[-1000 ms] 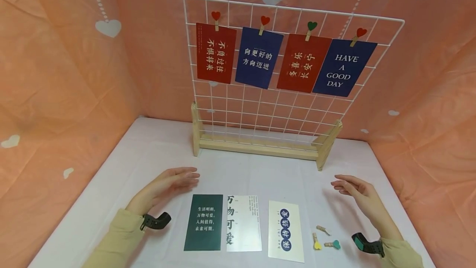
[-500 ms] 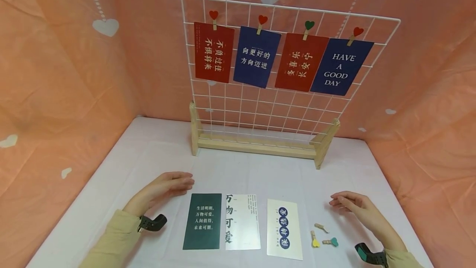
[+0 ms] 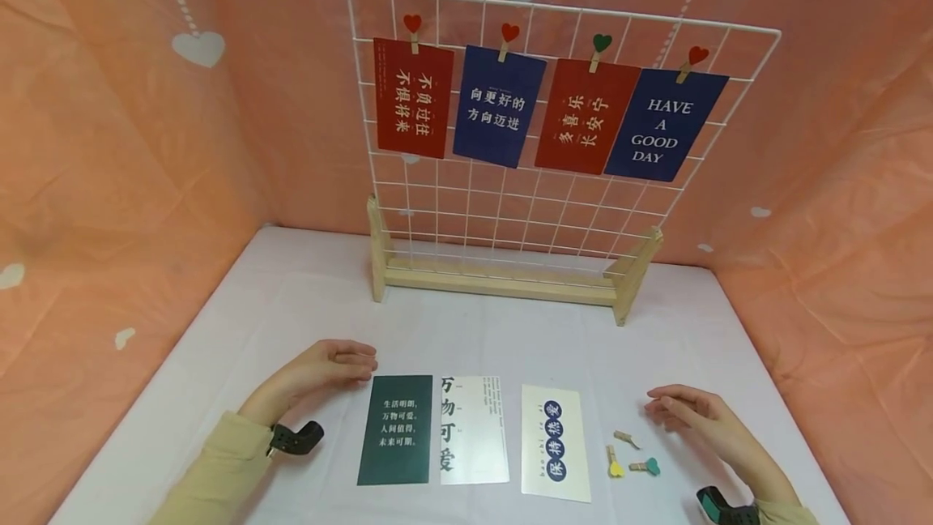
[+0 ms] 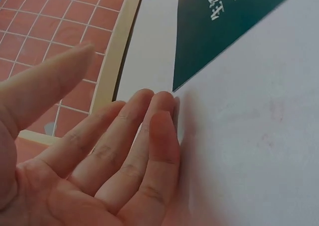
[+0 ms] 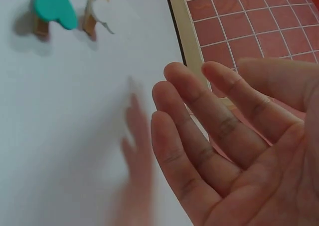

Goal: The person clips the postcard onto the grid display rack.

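Observation:
My left hand (image 3: 317, 371) holds nothing, its fingers relaxed near the upper left corner of a dark green card (image 3: 396, 430). Beside that card lie a white card with large dark characters (image 3: 474, 432) and a cream card with blue circles (image 3: 555, 444). At the right, my right hand (image 3: 700, 420) is also bare, fingers loosely bent. Left of it on the table are small wooden clothespins: one with a yellow heart (image 3: 615, 464), one with a teal heart (image 3: 645, 467), and one whose heart (image 5: 103, 10) looks white in the right wrist view.
Behind the cards stands a white wire grid rack (image 3: 466, 209) on a wooden base (image 3: 503, 283). Red and blue cards hang from it by heart clothespins, among them a blue card (image 3: 659, 124) at the right. Peach cloth (image 3: 131, 185) walls surround the white table (image 3: 306, 290).
Both hands have lowered towards the table, the right one moving down and nearer the clothespins' level. The head view has shifted slightly. Cards and clothespins lie as before.

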`<action>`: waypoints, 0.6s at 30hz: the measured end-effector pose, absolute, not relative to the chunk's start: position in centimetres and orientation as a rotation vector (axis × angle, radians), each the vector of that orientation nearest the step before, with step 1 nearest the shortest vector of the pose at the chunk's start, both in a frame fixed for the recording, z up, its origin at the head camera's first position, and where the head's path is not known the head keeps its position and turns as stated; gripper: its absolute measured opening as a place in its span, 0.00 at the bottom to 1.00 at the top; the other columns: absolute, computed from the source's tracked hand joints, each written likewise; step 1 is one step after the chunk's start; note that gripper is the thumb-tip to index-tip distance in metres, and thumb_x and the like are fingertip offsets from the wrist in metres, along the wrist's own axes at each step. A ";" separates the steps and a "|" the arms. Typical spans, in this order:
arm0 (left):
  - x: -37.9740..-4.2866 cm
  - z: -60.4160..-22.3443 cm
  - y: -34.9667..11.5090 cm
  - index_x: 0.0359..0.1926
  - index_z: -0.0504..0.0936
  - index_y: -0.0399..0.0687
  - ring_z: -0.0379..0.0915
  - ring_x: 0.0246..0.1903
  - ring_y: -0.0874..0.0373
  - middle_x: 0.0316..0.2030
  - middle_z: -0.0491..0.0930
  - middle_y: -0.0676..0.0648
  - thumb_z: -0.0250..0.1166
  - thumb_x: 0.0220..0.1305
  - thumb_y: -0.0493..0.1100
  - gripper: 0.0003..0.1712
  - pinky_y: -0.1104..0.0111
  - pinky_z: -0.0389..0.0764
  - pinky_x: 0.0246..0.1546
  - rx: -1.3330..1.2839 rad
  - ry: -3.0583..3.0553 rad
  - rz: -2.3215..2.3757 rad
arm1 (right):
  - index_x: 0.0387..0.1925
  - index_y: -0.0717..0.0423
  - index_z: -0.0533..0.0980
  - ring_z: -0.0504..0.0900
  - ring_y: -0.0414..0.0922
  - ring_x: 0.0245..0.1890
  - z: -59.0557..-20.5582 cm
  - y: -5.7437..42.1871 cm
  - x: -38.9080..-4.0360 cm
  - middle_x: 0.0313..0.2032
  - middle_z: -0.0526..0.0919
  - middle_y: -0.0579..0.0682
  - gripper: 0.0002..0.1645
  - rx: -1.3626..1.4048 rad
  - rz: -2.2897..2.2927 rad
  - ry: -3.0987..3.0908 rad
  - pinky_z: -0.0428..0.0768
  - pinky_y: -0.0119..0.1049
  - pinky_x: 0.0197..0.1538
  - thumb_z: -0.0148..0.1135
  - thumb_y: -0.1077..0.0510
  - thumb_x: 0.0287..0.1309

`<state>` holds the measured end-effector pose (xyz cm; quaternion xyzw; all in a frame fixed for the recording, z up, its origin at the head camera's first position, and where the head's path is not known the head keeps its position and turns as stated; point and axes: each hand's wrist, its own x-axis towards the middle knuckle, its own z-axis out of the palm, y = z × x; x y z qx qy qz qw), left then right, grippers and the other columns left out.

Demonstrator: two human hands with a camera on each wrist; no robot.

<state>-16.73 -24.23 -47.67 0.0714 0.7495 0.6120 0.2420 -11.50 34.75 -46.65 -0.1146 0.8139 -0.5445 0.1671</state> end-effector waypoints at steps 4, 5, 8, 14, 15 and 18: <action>-16.6 -47.7 -23.9 0.60 0.67 0.23 0.77 0.48 0.51 0.50 0.78 0.34 0.66 0.62 0.40 0.32 0.61 0.80 0.47 0.219 2.055 1.659 | 0.56 0.78 0.67 0.82 0.44 0.43 -47.0 34.8 -11.2 0.46 0.81 0.63 0.23 -0.344 -1.553 2.310 0.82 0.37 0.43 0.47 0.59 0.73; -16.6 -47.7 -23.9 0.60 0.67 0.23 0.77 0.48 0.50 0.50 0.78 0.33 0.66 0.62 0.40 0.32 0.61 0.80 0.47 0.221 2.056 1.658 | 0.56 0.78 0.67 0.82 0.44 0.43 -47.1 34.9 -11.1 0.46 0.82 0.63 0.23 -0.344 -1.557 2.307 0.82 0.37 0.43 0.47 0.59 0.73; -16.6 -47.7 -23.7 0.59 0.69 0.23 0.77 0.47 0.50 0.50 0.78 0.34 0.67 0.61 0.39 0.31 0.61 0.80 0.46 0.211 2.072 1.644 | 0.56 0.77 0.67 0.82 0.45 0.43 -47.1 34.8 -10.9 0.46 0.81 0.63 0.23 -0.321 -1.550 2.316 0.82 0.37 0.43 0.47 0.58 0.72; -16.6 -47.7 -23.6 0.55 0.72 0.23 0.79 0.43 0.51 0.45 0.81 0.35 0.67 0.60 0.37 0.27 0.64 0.81 0.44 0.217 2.134 1.593 | 0.56 0.77 0.67 0.82 0.45 0.43 -47.3 34.7 -10.7 0.46 0.81 0.63 0.22 -0.349 -1.574 2.298 0.82 0.37 0.44 0.47 0.60 0.72; -16.6 -47.7 -23.6 0.54 0.73 0.23 0.80 0.42 0.52 0.44 0.81 0.35 0.67 0.60 0.37 0.26 0.64 0.81 0.43 0.224 2.150 1.584 | 0.56 0.77 0.67 0.82 0.45 0.43 -47.3 34.6 -10.7 0.46 0.81 0.63 0.22 -0.356 -1.577 2.291 0.82 0.37 0.44 0.46 0.60 0.72; -16.5 -47.8 -23.6 0.50 0.76 0.23 0.80 0.40 0.53 0.41 0.83 0.37 0.68 0.58 0.35 0.22 0.65 0.82 0.41 0.241 2.194 1.558 | 0.56 0.78 0.66 0.82 0.45 0.44 -47.6 34.6 -10.7 0.46 0.81 0.64 0.21 -0.405 -1.578 2.272 0.82 0.37 0.44 0.45 0.61 0.73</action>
